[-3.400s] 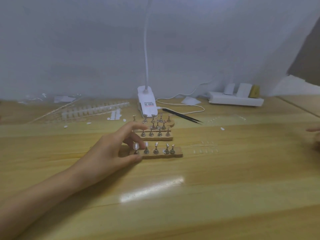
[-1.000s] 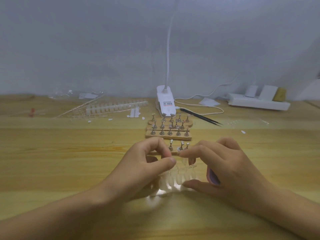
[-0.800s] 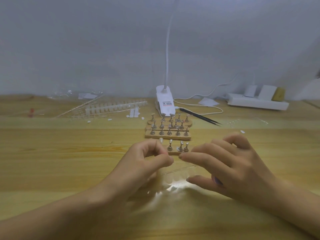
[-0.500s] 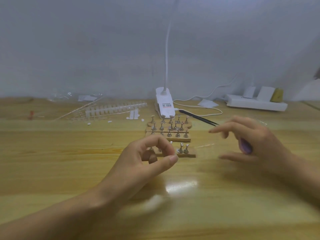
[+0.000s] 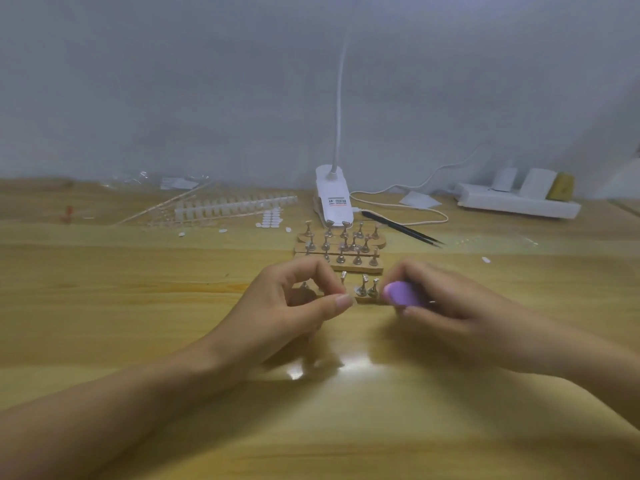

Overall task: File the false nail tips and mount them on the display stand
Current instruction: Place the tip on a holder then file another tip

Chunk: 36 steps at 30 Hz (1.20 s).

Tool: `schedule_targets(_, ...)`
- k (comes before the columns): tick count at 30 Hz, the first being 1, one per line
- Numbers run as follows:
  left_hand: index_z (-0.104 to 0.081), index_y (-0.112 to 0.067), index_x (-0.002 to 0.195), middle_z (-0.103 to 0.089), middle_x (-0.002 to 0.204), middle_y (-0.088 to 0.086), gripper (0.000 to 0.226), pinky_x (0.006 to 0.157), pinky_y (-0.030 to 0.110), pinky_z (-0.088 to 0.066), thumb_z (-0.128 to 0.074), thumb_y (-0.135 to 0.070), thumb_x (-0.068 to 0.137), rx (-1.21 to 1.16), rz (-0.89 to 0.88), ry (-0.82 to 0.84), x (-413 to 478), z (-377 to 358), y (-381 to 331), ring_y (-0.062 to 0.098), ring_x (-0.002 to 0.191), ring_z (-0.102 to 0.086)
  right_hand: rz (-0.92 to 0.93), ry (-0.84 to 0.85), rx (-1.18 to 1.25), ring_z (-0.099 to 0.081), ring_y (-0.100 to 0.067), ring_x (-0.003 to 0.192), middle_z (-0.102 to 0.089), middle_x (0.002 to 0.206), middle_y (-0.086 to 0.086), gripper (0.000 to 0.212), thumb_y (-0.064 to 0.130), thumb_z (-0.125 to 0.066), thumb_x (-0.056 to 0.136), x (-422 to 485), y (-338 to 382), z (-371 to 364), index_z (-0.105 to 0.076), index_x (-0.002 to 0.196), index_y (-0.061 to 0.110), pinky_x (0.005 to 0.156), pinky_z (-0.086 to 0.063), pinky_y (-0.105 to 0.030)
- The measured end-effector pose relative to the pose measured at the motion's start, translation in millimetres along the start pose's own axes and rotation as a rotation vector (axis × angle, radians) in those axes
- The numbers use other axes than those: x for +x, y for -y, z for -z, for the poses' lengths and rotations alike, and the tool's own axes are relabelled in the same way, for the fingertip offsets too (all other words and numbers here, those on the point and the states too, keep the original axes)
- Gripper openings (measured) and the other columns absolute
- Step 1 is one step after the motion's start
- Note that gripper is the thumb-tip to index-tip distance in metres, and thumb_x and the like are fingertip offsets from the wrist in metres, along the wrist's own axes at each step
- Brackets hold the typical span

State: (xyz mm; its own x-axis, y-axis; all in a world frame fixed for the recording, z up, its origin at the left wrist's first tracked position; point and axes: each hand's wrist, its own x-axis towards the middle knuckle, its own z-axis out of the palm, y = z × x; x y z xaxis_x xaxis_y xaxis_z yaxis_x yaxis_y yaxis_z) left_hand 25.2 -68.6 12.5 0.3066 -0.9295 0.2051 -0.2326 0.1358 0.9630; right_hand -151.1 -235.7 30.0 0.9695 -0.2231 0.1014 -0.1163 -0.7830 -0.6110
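My left hand (image 5: 294, 306) hovers over the table with thumb and forefinger pinched together on a small clear nail tip (image 5: 346, 298) that barely shows. My right hand (image 5: 450, 306) grips a purple nail file (image 5: 401, 294), whose rounded end points at the left fingertips, a short gap away. Just behind both hands lies the nearest wooden display stand (image 5: 363, 299) with metal pegs, its left part hidden by my left fingers. Two more peg stands (image 5: 356, 268) sit behind it.
A strip of nail tips (image 5: 235, 206) and loose white dots (image 5: 272, 218) lie at the back left. A white clip lamp (image 5: 334, 202), black tweezers (image 5: 401, 230), a cable and a white power strip (image 5: 516, 202) are at the back.
My right hand swung back left from the table's right side and brought the purple file up to my left fingertips. My left hand kept its pinch and barely moved.
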Motion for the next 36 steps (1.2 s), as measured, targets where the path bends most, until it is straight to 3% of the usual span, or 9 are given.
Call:
schedule_targets(3,-0.060,-0.017,0.077,-0.056,0.063,-0.008,0.013,0.048,0.009,-0.035,-0.069,-0.020,0.086,-0.006,0.007,-0.001,0.6,-1.1,-1.0,0.006,0.053,-0.045,0.048,0.000,0.058,-0.061,-0.011,0.097,-0.066,0.102,0.013,0.017,0.023,-0.070,0.092,5.4,11.7,-11.7,-0.070,0.109,0.027,0.076,-0.051,-0.022)
schedule_targets(6,-0.060,-0.015,0.079,-0.055,0.061,-0.015,0.012,0.048,0.009,-0.033,-0.068,-0.018,0.088,-0.011,-0.005,-0.006,1.4,-0.9,-1.4,0.005,0.053,-0.041,0.013,-0.119,0.177,-0.060,-0.015,0.082,-0.061,0.094,0.006,0.031,0.028,-0.078,0.077,7.3,15.1,-19.9,-0.074,0.107,0.033,0.060,-0.053,-0.021)
schedule_targets(9,-0.063,-0.019,0.077,-0.048,0.056,-0.017,0.011,0.047,0.011,-0.029,-0.071,-0.022,0.085,0.023,-0.034,0.004,2.0,-0.6,-1.3,0.007,0.053,-0.035,-0.013,-0.157,0.351,-0.063,-0.019,0.077,-0.068,0.088,0.004,0.032,0.017,-0.087,0.073,6.5,16.4,-27.3,-0.071,0.098,0.028,0.050,-0.055,-0.035)
schedule_targets(11,-0.063,-0.015,0.079,-0.053,0.056,-0.020,0.011,0.049,0.008,-0.031,-0.070,-0.017,0.087,0.033,-0.052,0.025,2.4,-0.3,-0.5,0.002,0.051,-0.037,-0.021,-0.156,0.442,-0.066,-0.025,0.078,-0.072,0.087,-0.002,0.024,0.019,-0.087,0.073,5.8,17.2,-30.5,-0.069,0.089,0.021,0.051,-0.055,-0.042)
schedule_targets(15,-0.064,-0.012,0.078,-0.064,0.068,-0.013,0.011,0.049,0.009,-0.035,-0.072,-0.014,0.085,0.029,-0.037,0.042,2.7,0.1,0.0,0.001,0.051,-0.045,-0.094,-0.118,0.705,-0.074,-0.025,0.084,-0.077,0.094,-0.010,0.013,0.021,-0.080,0.077,4.3,20.1,-37.0,-0.072,0.088,0.018,0.059,-0.058,-0.028)
schedule_targets(20,-0.065,-0.019,0.074,-0.066,0.079,0.003,0.012,0.051,0.013,-0.036,-0.075,-0.021,0.080,0.024,-0.015,0.043,3.3,2.2,2.3,0.012,0.060,-0.049,-0.153,-0.194,0.941,-0.075,-0.031,0.081,-0.074,0.094,-0.020,0.034,0.009,-0.082,0.072,5.7,14.9,-36.4,-0.067,0.100,0.021,0.064,-0.059,-0.031)
schedule_targets(23,-0.066,-0.016,0.076,-0.066,0.082,-0.006,0.010,0.057,0.012,-0.040,-0.073,-0.020,0.080,0.034,-0.047,0.068,3.6,1.7,3.5,0.012,0.065,-0.053,-0.125,-0.119,0.908,-0.074,-0.031,0.079,-0.073,0.093,-0.022,0.041,0.011,-0.088,0.068,6.4,16.4,-37.1,-0.063,0.099,0.019,0.066,-0.060,-0.032)
schedule_targets(31,-0.065,-0.018,0.078,-0.060,0.079,-0.011,0.008,0.052,0.009,-0.039,-0.071,-0.022,0.082,0.077,-0.138,0.015,0.9,1.0,3.6,0.006,0.059,-0.049,-0.137,-0.250,1.050,-0.074,-0.025,0.081,-0.074,0.088,-0.018,0.043,0.013,-0.083,0.067,8.6,14.8,-33.7,-0.057,0.100,0.010,0.070,-0.059,-0.029)
schedule_targets(36,-0.067,-0.019,0.078,-0.062,0.084,-0.008,0.010,0.061,0.013,-0.042,-0.075,-0.020,0.083,0.138,-0.168,0.020,1.8,0.1,3.9,0.007,0.063,-0.051,-0.130,-0.159,0.888,-0.074,-0.035,0.085,-0.073,0.097,-0.020,0.046,0.005,-0.086,0.066,7.8,15.4,-37.6,-0.062,0.103,0.020,0.078,-0.061,-0.047)
